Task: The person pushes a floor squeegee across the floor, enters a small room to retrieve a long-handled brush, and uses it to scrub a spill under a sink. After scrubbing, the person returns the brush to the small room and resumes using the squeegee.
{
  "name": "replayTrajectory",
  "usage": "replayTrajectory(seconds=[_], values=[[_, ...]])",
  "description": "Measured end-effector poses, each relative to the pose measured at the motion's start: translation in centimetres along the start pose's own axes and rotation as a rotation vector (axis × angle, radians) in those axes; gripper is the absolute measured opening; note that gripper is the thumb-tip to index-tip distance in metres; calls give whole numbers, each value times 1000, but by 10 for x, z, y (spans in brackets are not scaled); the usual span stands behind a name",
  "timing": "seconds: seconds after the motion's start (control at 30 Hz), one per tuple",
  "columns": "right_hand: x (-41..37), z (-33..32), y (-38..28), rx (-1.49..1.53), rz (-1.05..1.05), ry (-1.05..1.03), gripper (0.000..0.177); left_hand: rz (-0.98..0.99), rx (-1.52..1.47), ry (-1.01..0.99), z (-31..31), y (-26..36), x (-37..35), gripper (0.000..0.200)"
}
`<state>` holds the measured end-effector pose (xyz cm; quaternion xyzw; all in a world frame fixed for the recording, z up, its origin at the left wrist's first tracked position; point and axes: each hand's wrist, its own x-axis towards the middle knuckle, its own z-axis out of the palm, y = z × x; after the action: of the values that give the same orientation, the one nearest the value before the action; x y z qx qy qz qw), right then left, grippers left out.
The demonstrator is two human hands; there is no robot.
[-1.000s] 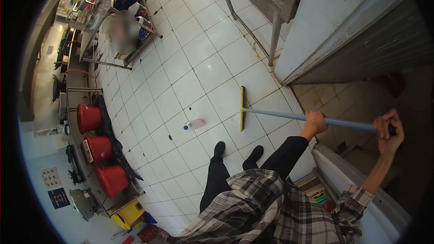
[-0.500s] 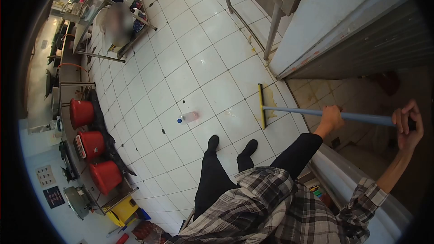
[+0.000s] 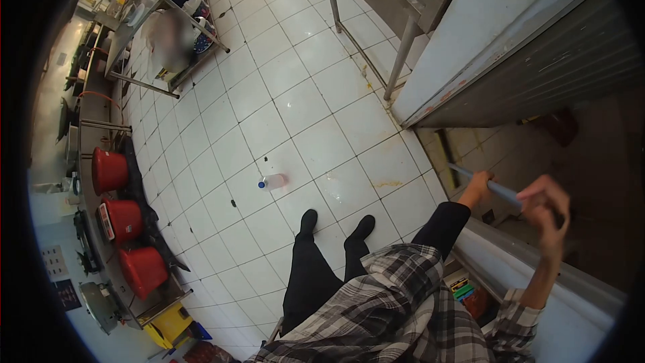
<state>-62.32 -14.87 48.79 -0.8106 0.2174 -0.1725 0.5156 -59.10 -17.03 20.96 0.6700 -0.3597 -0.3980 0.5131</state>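
A floor squeegee with a blue handle (image 3: 502, 191) and a yellow-edged head (image 3: 446, 156) reaches into the dim doorway at right, its head resting on the tiles past the threshold. Lower down the handle, my left hand (image 3: 476, 189), below a black sleeve, is wrapped round it. Blurred by motion, my right hand (image 3: 547, 207) grips the handle's upper end, with some fingers raised. A yellowish smear (image 3: 388, 183) marks the white tiles left of the doorway. Further left is a clear bottle (image 3: 274, 182) with a blue cap and pinkish contents.
Several red buckets (image 3: 143, 271) line the left wall by a metal shelf. A metal table (image 3: 406, 0) stands at the top right beside a white wall edge (image 3: 447, 54). Another person (image 3: 171, 37) is near the upper-left table. A red container (image 3: 561, 126) lies inside the doorway.
The squeegee head has moved right, off the white tiles into the doorway. My right hand has come left, closer to my left hand. The view has shifted slightly.
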Motion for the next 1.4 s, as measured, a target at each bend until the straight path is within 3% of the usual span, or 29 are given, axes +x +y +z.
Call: replayTrajectory(seconds=[0.07,0.2,0.27,0.33,0.4,0.47,0.53,0.6,0.67,0.8,0.93,1.03,1.1,1.13,1.2,1.33,1.4], values=[[-12,8,-8,-106,-33,-88,34,140,-110,162,24,1,-9,12],[-59,-8,-34,-155,39,72,47,220,-211,162,46,40,-27,8],[-84,-12,-47,-71,12,269,42,215,-220,73,39,58,-44,10],[-111,-12,-57,-8,44,335,34,204,-221,-16,23,72,-66,14],[-131,-4,-65,39,-4,661,27,311,-213,-25,2,85,-87,16],[-145,12,-78,-4,-2,730,21,350,-152,-69,-5,68,-102,23],[-163,27,-73,-77,-98,623,19,392,-85,-107,-23,64,-123,30],[-174,47,-71,-48,-155,572,13,265,3,-140,-52,65,-152,29],[-177,78,-87,-40,-187,451,7,280,35,-143,-77,55,-171,26],[-181,114,-99,-11,-330,24,35,306,88,-327,-145,14,-201,19],[-166,190,-122,213,-315,-317,44,284,322,-554,-238,1,-243,18],[-153,266,-139,205,-386,-276,56,317,385,-567,-307,0,-277,19],[-144,317,-156,234,-379,-197,59,196,185,-637,-350,-26,-294,30],[-140,341,-162,269,-371,-178,59,194,254,-606,-369,-9,-306,28],[-133,393,-171,305,-348,-133,59,88,343,-579,-401,-42,-327,29],[-127,469,-184,238,-292,-30,61,100,332,-489,-435,-96,-344,29],[-129,482,-183,186,-257,-21,62,304,367,-576,-441,-119,-338,32]])
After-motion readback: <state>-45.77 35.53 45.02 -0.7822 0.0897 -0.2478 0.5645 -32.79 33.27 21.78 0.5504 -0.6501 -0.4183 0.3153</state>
